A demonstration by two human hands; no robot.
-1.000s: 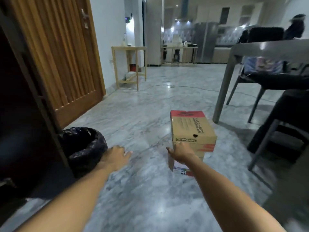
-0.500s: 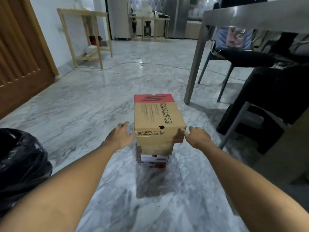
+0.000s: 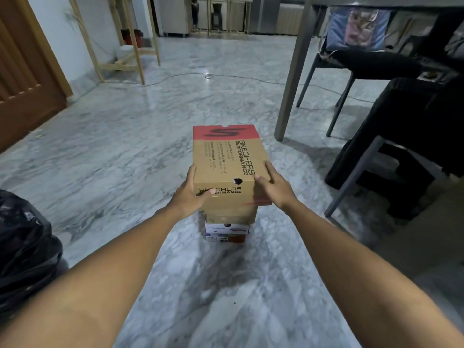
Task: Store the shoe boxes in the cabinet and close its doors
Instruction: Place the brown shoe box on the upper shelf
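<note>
A stack of shoe boxes stands on the marble floor in the middle of the view. The top box [image 3: 226, 159] is brown cardboard with a red end and black lettering. My left hand [image 3: 190, 194] grips its near left corner, thumb on the front face. My right hand [image 3: 273, 187] grips its near right corner, fingers along the side. Under it sits a second brown box [image 3: 231, 216], and below that a white and red box [image 3: 226, 233] on the floor. No cabinet is in sight.
A black bin bag [image 3: 22, 247] bulges at the left edge. A grey table leg [image 3: 291, 79] and dark chairs [image 3: 391, 146] stand to the right. A wooden door [image 3: 22, 71] is at far left, a wooden stand [image 3: 125, 54] behind, and a cable [image 3: 208, 76] crosses the floor.
My view has moved closer to the stack and tilted down. Both hands went from beside the top box to gripping its near corners.
</note>
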